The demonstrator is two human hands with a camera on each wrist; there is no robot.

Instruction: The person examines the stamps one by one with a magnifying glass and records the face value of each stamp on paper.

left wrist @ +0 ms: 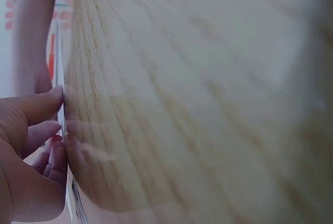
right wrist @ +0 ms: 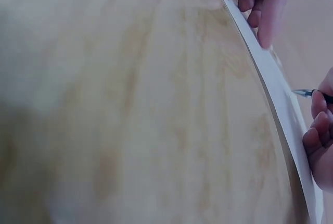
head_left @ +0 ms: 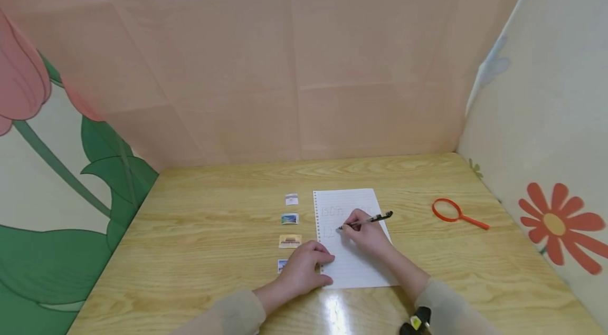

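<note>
A sheet of lined paper (head_left: 356, 271) with punched holes down its left side lies on the wooden table. My right hand (head_left: 369, 237) pinches a black patterned pen (head_left: 382, 217), its tip at the paper below a faint row of writing. In the right wrist view the silvery pen tip (right wrist: 302, 92) meets the sheet. Across the paper's lower left edge rests my left hand (head_left: 304, 269), fingers relaxed. It partly covers a small stamp-like picture (head_left: 282, 264). The left wrist view shows that hand (left wrist: 31, 156) from the side, fingertips against the surface.
More small stamp-like pictures, one white (head_left: 292, 199), one blue-green (head_left: 290, 219) and one yellow (head_left: 290, 241), form a column left of the paper. A red magnifying glass (head_left: 475, 223) lies to the right. Fabric walls border the table (head_left: 214, 219) at the back and sides.
</note>
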